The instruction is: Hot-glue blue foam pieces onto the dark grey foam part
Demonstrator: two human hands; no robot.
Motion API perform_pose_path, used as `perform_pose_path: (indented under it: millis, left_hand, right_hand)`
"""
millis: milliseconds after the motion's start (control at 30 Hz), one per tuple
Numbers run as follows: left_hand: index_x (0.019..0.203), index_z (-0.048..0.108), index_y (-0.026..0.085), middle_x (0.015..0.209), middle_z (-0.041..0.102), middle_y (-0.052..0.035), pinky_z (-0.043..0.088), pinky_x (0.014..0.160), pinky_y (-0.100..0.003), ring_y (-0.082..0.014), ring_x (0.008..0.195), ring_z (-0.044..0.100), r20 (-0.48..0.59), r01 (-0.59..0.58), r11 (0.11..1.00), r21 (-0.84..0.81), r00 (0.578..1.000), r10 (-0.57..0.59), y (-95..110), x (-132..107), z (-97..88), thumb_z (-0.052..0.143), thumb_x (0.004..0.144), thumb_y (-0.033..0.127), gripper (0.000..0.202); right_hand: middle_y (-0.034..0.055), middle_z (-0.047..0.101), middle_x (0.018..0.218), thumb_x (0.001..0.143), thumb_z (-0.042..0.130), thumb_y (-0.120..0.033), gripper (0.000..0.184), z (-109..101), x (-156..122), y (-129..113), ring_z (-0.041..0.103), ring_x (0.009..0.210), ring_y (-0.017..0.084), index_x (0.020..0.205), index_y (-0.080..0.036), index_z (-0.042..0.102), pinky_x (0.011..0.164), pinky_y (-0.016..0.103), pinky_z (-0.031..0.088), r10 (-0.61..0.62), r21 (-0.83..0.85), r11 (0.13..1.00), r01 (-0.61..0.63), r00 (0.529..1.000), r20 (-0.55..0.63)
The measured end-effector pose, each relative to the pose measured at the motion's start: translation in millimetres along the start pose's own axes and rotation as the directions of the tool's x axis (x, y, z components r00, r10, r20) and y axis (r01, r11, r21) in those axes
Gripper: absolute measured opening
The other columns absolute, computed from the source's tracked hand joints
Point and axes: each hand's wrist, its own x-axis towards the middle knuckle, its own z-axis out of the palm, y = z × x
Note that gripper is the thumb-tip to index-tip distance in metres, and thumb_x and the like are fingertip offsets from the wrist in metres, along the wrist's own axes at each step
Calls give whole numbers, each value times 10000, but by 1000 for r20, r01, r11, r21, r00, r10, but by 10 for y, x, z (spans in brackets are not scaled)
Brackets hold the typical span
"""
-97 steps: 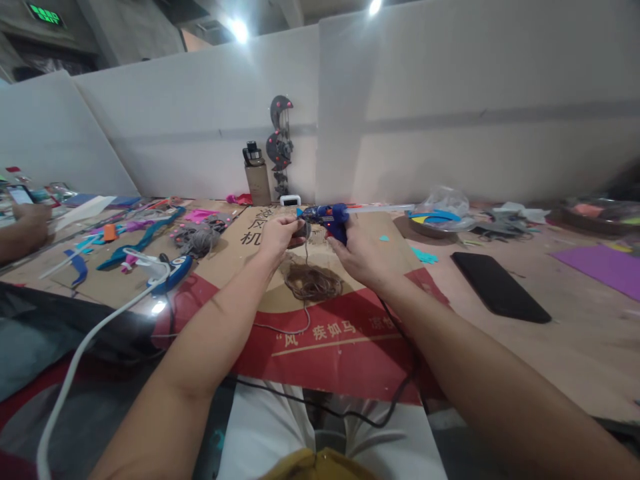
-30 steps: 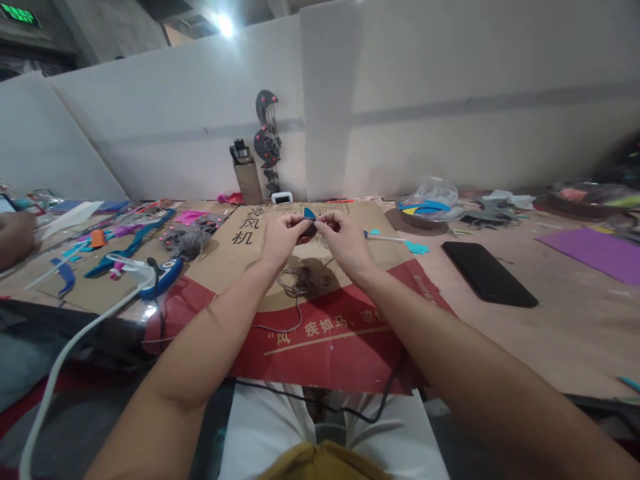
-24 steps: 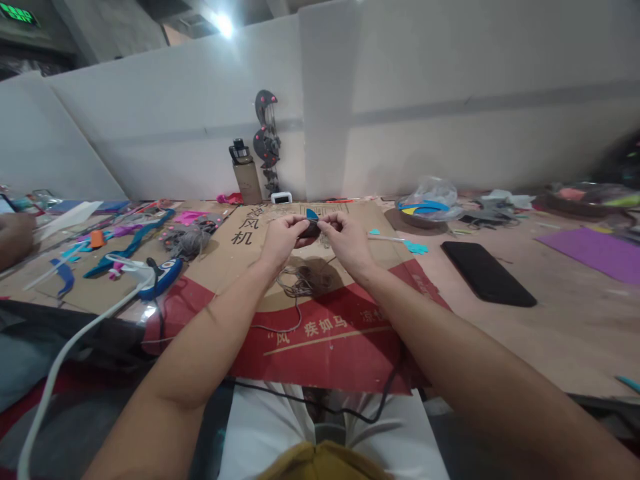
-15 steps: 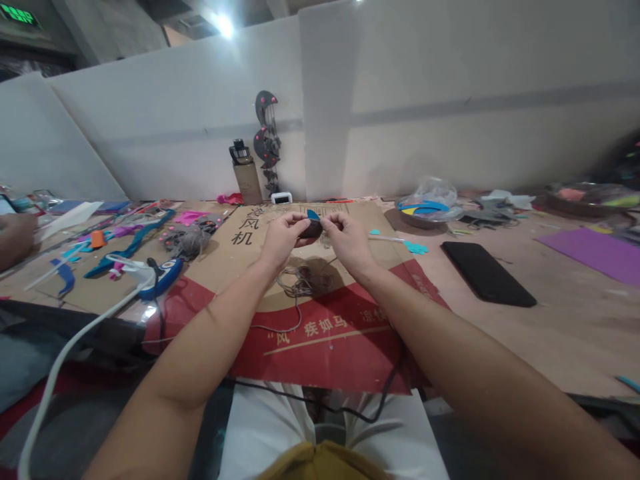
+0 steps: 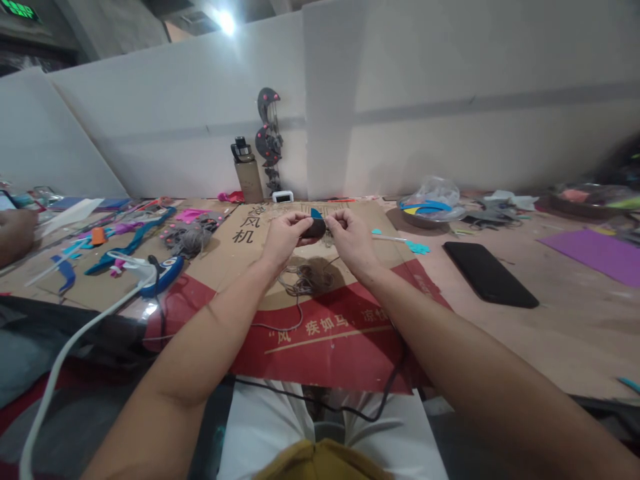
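My left hand [image 5: 283,235] and my right hand [image 5: 351,235] meet above the flattened cardboard box [image 5: 320,333], fingers pinched together. Between them they hold a small dark craft piece [image 5: 316,227] with a blue tip sticking up. Thin brown cord hangs from the piece down to a loose tangle of brown cord [image 5: 309,277] lying on the cardboard just below my hands.
A black phone [image 5: 490,283] lies at right, a purple sheet [image 5: 593,250] beyond it. A bottle [image 5: 247,171] and a grey hanging ornament [image 5: 270,140] stand at the white partition. Foam scraps, a blue glue gun [image 5: 160,277] and a white cable [image 5: 70,347] lie left. Another person's hand [image 5: 15,227] shows far left.
My right hand held a blue glue gun against the piece 3.2 s ago; it is gone from my hands, and both hands pinch the small piece, shifting slightly.
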Motion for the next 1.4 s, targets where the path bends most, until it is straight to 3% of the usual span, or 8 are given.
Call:
perform_pose_path:
  millis: [467, 700, 967, 1233, 1400]
  left_hand:
    - [751, 648, 130, 749, 652, -32, 598, 717, -371, -135, 693, 627, 70, 0, 999, -33, 998, 3, -17, 19, -30, 748, 689, 238, 161]
    - [773, 659, 129, 770, 667, -37, 594, 717, -334, -126, 701, 628, 66, 14, 1000, 6, 998, -15, -23, 35, -42, 771, 686, 259, 192]
    - [771, 631, 132, 722, 659, -34, 586, 606, -299, -128, 625, 630, 72, 164, 986, -39, 984, -161, -52, 68, -69, 689, 736, 180, 83]
    - [784, 627, 126, 695, 667, -31, 581, 624, -291, -123, 603, 627, 148, 243, 965, -101, 963, -227, -13, 91, -119, 664, 740, 165, 69]
    - [808, 652, 108, 753, 693, -58, 577, 604, -251, -126, 646, 656, 182, 262, 961, -92, 953, -242, -39, 111, -132, 704, 757, 172, 97]
  right_hand:
    - [-10, 575, 668, 759, 598, -377, 204, -22, 27, -10, 465, 590, 108, 766, -175, 629, 558, 253, 354, 108, 136, 984, -113, 993, 43]
    - [-43, 485, 594, 714, 603, -411, 221, -4, 56, 58, 351, 490, 81, 720, -190, 595, 478, 246, 277, 170, 222, 956, -191, 980, 107]
    - [-41, 468, 592, 702, 598, -363, 178, 15, 21, 82, 324, 475, 68, 677, -189, 569, 440, 236, 218, 168, 226, 955, -193, 978, 128]
    - [-93, 317, 521, 673, 682, -352, 255, -38, -7, -76, 226, 441, 39, 653, -198, 480, 408, 205, 161, 256, 400, 838, -372, 915, 312]
    - [-101, 297, 501, 701, 686, -313, 255, -55, 3, -75, 204, 430, 36, 656, -198, 462, 398, 191, 131, 329, 437, 770, -465, 876, 353]
